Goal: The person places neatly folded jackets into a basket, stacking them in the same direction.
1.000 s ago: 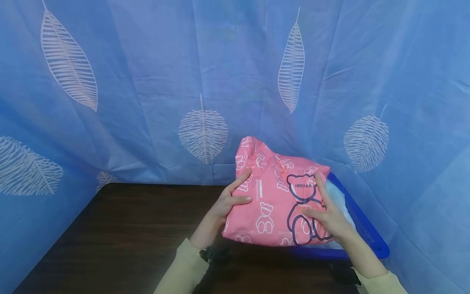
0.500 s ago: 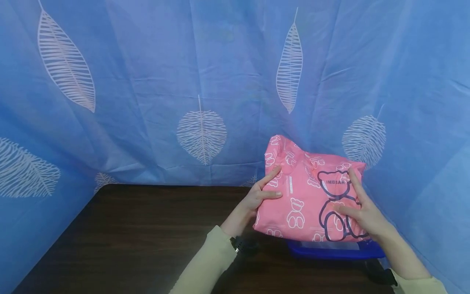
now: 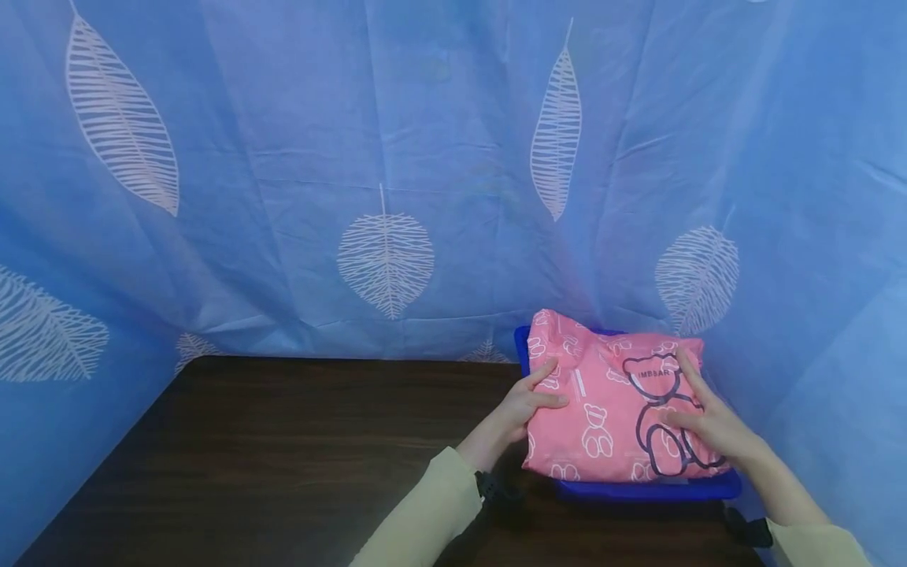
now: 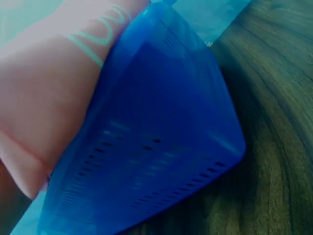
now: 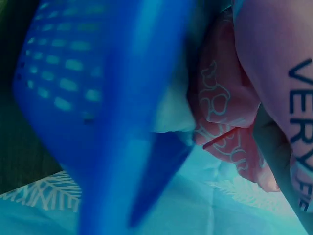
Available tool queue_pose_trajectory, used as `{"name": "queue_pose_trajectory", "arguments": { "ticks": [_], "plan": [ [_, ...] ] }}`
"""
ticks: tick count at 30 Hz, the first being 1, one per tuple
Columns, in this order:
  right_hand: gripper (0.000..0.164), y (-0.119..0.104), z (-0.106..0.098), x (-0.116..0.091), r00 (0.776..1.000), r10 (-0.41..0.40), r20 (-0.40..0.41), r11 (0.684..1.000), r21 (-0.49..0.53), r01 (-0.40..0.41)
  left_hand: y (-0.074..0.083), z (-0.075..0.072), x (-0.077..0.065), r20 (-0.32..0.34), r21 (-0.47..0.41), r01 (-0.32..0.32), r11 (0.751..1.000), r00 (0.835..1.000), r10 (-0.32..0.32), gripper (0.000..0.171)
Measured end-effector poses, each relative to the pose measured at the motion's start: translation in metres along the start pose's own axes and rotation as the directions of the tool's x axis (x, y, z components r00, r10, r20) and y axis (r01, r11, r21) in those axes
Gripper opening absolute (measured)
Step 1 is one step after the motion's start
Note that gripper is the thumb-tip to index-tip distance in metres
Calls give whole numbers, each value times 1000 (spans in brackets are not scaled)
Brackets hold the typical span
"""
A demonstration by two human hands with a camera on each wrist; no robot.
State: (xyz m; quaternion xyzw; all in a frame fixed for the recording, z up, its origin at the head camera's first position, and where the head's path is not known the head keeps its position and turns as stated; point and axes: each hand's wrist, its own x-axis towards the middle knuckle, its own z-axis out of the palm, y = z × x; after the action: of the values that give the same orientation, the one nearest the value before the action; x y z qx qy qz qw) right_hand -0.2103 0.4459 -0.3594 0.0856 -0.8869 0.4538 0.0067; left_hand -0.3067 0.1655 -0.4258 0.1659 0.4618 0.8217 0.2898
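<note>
A plump pink plastic bag (image 3: 609, 402), printed with white bear outlines and one large dark bear, lies over the blue plastic basket (image 3: 645, 490) at the right of the table in the head view. My left hand (image 3: 520, 405) grips its left side, and my right hand (image 3: 712, 425) holds the right side; thumbs show on top, while some fingers are hidden underneath. From the left wrist, the bag (image 4: 44, 83) overlaps the rim of the basket (image 4: 161, 98). In the right wrist view, pale stuff (image 5: 173, 110) shows inside the basket (image 5: 63, 73), beside the bag (image 5: 220, 98).
The dark wooden table (image 3: 283, 457) stretches away to the left of the basket. A blue curtain (image 3: 453, 157) with white leaf prints hangs behind the table and along both sides, close to the basket on the right.
Both hands have carried the pink bag to the right, then lowered it over the basket. The basket's back left rim now shows behind the bag.
</note>
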Motion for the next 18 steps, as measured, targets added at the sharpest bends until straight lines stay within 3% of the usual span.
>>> {"name": "queue_pose_trajectory", "arguments": {
  "ticks": [9, 14, 18],
  "plan": [
    [99, 21, -4, 14, 1000, -28, 10, 1000, -5, 28, -12, 5, 12, -118, 22, 51, 998, 992, -48, 72],
    [100, 29, -9, 17, 999, 28, 43, 1000, -7, -28, -13, 15, 19, -172, 89, 64, 994, 984, -48, 74],
    [100, 39, -11, 19, 993, 87, 77, 995, 38, -90, -13, 28, 23, -254, 177, 84, 981, 967, -37, 76]
  ]
}}
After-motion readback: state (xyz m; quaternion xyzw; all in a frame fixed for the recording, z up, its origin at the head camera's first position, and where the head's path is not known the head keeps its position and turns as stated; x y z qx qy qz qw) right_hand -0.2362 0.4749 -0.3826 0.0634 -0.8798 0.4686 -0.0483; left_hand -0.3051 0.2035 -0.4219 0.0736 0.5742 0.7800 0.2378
